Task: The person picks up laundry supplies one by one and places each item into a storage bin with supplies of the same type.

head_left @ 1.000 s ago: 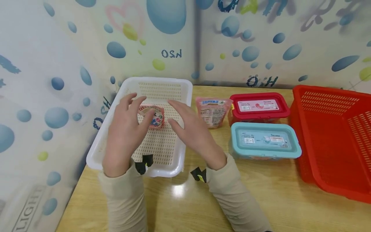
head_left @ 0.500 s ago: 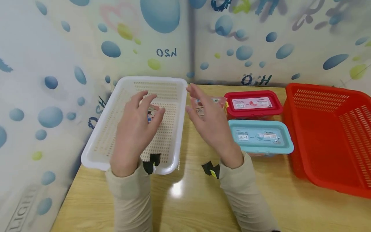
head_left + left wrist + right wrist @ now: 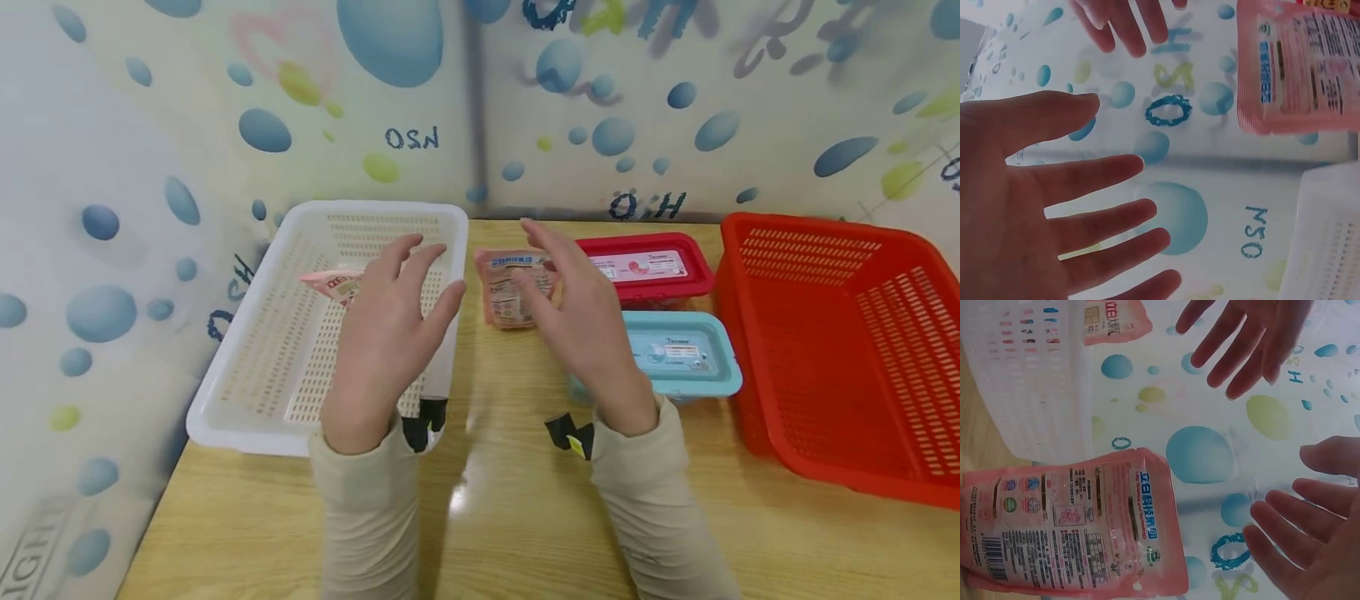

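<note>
My left hand (image 3: pixel 393 333) is raised over the right side of the white basket (image 3: pixel 217 408), its fingers spread and holding nothing. To its right my right hand (image 3: pixel 588 329) hovers near the pink printed pouch (image 3: pixel 498 292), its thumb overlapping the pouch in the head view. The right wrist view shows this pouch (image 3: pixel 1072 531) standing beside the basket, with the right hand (image 3: pixel 1316 531) apart from it. Inside the basket lies another pink pouch (image 3: pixel 333 285), mostly hidden behind my left hand. Both palms face each other with a gap between them.
Right of the upright pouch stand a box with a dark red lid (image 3: pixel 663 262) and, nearer me, a box with a light blue lid (image 3: pixel 686 350). A large red basket (image 3: pixel 795 450) stands at the right. A patterned wall (image 3: pixel 495 100) closes off the table's far edge.
Both hands have shifted right, away from the pouch in the white basket and toward the upright pouch. The head view has turned slightly right. The pouches and boxes stay in place.
</note>
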`<action>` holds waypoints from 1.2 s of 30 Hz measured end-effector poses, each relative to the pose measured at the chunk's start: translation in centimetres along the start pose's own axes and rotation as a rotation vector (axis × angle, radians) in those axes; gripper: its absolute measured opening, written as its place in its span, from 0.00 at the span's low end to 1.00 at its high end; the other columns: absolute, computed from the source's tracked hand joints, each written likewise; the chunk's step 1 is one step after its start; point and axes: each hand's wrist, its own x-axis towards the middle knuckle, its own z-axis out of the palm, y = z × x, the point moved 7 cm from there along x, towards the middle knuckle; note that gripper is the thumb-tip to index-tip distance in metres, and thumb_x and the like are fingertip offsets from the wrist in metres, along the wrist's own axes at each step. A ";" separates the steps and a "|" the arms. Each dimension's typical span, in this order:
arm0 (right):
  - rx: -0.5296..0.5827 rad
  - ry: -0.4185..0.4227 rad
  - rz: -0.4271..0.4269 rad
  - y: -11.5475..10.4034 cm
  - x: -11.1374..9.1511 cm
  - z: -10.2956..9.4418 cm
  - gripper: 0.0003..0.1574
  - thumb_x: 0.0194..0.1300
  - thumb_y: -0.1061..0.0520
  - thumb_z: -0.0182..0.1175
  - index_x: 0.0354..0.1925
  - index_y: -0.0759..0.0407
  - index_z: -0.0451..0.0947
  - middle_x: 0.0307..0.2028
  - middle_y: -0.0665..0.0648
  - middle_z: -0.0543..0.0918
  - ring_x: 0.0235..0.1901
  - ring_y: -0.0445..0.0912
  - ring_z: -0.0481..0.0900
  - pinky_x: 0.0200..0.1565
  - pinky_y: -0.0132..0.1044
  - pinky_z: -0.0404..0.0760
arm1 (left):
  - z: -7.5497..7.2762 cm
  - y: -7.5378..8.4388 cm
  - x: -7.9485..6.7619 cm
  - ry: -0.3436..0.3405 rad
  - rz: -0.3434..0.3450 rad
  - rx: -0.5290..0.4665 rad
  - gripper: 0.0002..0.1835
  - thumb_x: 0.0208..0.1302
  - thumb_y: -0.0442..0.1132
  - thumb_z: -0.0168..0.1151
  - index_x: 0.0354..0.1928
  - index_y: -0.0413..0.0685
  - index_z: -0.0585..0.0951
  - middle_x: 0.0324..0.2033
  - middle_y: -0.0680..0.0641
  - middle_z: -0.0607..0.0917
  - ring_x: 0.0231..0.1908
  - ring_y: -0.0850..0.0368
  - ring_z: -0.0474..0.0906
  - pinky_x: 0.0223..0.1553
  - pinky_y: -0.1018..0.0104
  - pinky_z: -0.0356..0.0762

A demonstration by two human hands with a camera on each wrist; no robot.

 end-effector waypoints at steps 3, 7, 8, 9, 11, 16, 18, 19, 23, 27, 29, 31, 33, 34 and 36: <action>0.008 0.016 0.011 0.6 -0.1 -0.6 0.32 0.61 0.50 0.55 0.63 0.45 0.60 0.57 0.47 0.68 0.53 0.41 0.68 0.49 0.40 0.71 | 0.4 0.6 0.1 -0.011 0.002 -0.011 0.25 0.61 0.54 0.51 0.56 0.48 0.71 0.59 0.47 0.65 0.58 0.51 0.61 0.52 0.53 0.64; 0.010 0.038 0.019 1.3 -0.2 -1.4 0.33 0.60 0.50 0.56 0.63 0.45 0.61 0.58 0.46 0.68 0.53 0.39 0.68 0.48 0.39 0.73 | 1.1 1.2 0.3 -0.018 0.008 -0.012 0.25 0.61 0.55 0.50 0.56 0.49 0.72 0.59 0.48 0.65 0.58 0.52 0.62 0.51 0.54 0.65; 0.005 0.044 0.018 1.4 -0.2 -1.6 0.33 0.60 0.51 0.57 0.63 0.46 0.61 0.57 0.46 0.68 0.53 0.39 0.67 0.47 0.38 0.73 | 1.2 1.3 0.4 -0.021 0.006 -0.009 0.25 0.61 0.55 0.50 0.56 0.49 0.72 0.60 0.48 0.65 0.57 0.52 0.62 0.51 0.54 0.66; -0.001 0.046 0.024 1.6 -0.2 -1.7 0.33 0.60 0.50 0.57 0.63 0.46 0.61 0.58 0.46 0.68 0.54 0.39 0.67 0.47 0.38 0.74 | 1.4 1.3 0.4 -0.025 0.003 -0.006 0.26 0.61 0.56 0.50 0.56 0.49 0.72 0.60 0.48 0.65 0.57 0.52 0.62 0.51 0.54 0.66; -0.009 0.050 0.042 2.0 -0.2 -2.1 0.34 0.59 0.49 0.58 0.63 0.46 0.61 0.57 0.46 0.68 0.53 0.39 0.67 0.45 0.38 0.75 | 1.7 1.4 0.6 -0.031 0.004 -0.008 0.26 0.61 0.56 0.50 0.56 0.49 0.71 0.60 0.48 0.65 0.58 0.52 0.62 0.52 0.55 0.65; -0.018 0.069 0.087 3.2 -0.1 -2.7 0.34 0.58 0.50 0.59 0.62 0.46 0.62 0.57 0.45 0.69 0.53 0.40 0.68 0.44 0.39 0.75 | 2.6 1.5 0.8 -0.074 -0.008 -0.015 0.27 0.62 0.57 0.48 0.58 0.50 0.70 0.61 0.48 0.63 0.59 0.52 0.60 0.54 0.55 0.63; -0.020 0.070 0.093 3.6 0.0 -2.7 0.33 0.58 0.49 0.58 0.62 0.46 0.62 0.57 0.45 0.68 0.54 0.40 0.67 0.45 0.40 0.75 | 3.0 1.6 0.9 -0.086 -0.011 -0.021 0.26 0.62 0.57 0.47 0.58 0.51 0.70 0.61 0.48 0.63 0.59 0.52 0.60 0.54 0.55 0.63; -0.023 0.070 0.092 3.7 0.0 -2.7 0.33 0.59 0.49 0.58 0.62 0.46 0.62 0.57 0.45 0.68 0.54 0.40 0.67 0.45 0.40 0.75 | 3.1 1.6 1.0 -0.088 -0.006 -0.027 0.26 0.63 0.57 0.46 0.58 0.51 0.70 0.60 0.48 0.64 0.59 0.51 0.60 0.54 0.55 0.63; -0.035 0.072 0.104 4.2 0.0 -3.0 0.33 0.58 0.47 0.58 0.62 0.46 0.62 0.58 0.45 0.68 0.54 0.40 0.67 0.46 0.40 0.75 | 3.8 1.9 1.3 -0.094 0.011 -0.036 0.26 0.63 0.56 0.46 0.58 0.50 0.70 0.60 0.47 0.64 0.59 0.51 0.60 0.55 0.56 0.63; -0.054 0.067 0.126 4.6 0.1 -3.4 0.34 0.58 0.47 0.58 0.62 0.46 0.62 0.59 0.44 0.67 0.56 0.38 0.65 0.46 0.40 0.74 | 4.1 2.1 1.4 -0.097 0.020 -0.035 0.26 0.62 0.55 0.47 0.58 0.51 0.70 0.60 0.47 0.64 0.59 0.52 0.60 0.54 0.55 0.64; -0.056 0.060 0.129 4.7 0.1 -3.4 0.34 0.58 0.47 0.58 0.62 0.45 0.62 0.60 0.44 0.66 0.56 0.37 0.63 0.47 0.40 0.74 | 4.3 2.1 1.5 -0.097 0.027 -0.031 0.25 0.62 0.54 0.48 0.58 0.51 0.69 0.60 0.47 0.64 0.58 0.51 0.61 0.53 0.55 0.64; -0.056 0.053 0.130 4.8 0.1 -3.3 0.34 0.59 0.48 0.58 0.62 0.44 0.61 0.60 0.43 0.64 0.57 0.36 0.62 0.47 0.40 0.74 | 4.5 2.0 1.6 -0.107 0.030 -0.027 0.25 0.62 0.54 0.49 0.58 0.50 0.69 0.60 0.46 0.64 0.59 0.51 0.60 0.55 0.55 0.63; -0.053 0.047 0.129 4.9 0.2 -3.2 0.33 0.59 0.48 0.57 0.62 0.44 0.61 0.61 0.42 0.64 0.57 0.35 0.61 0.47 0.40 0.73 | 4.8 2.0 1.7 -0.131 0.023 -0.027 0.27 0.62 0.55 0.49 0.59 0.50 0.68 0.61 0.46 0.63 0.59 0.51 0.59 0.56 0.55 0.62; -0.052 0.044 0.128 4.9 0.2 -3.1 0.33 0.59 0.48 0.57 0.62 0.44 0.61 0.61 0.42 0.64 0.57 0.35 0.61 0.47 0.40 0.73 | 5.0 1.9 1.7 -0.145 0.017 -0.024 0.27 0.62 0.55 0.49 0.60 0.50 0.67 0.61 0.46 0.62 0.60 0.51 0.59 0.57 0.56 0.61; -0.056 0.037 0.125 5.0 0.2 -2.9 0.33 0.59 0.48 0.57 0.62 0.45 0.62 0.61 0.42 0.64 0.58 0.35 0.60 0.47 0.40 0.73 | 5.3 1.9 1.6 -0.182 -0.002 -0.019 0.29 0.61 0.57 0.49 0.62 0.51 0.65 0.62 0.46 0.60 0.61 0.51 0.57 0.57 0.55 0.60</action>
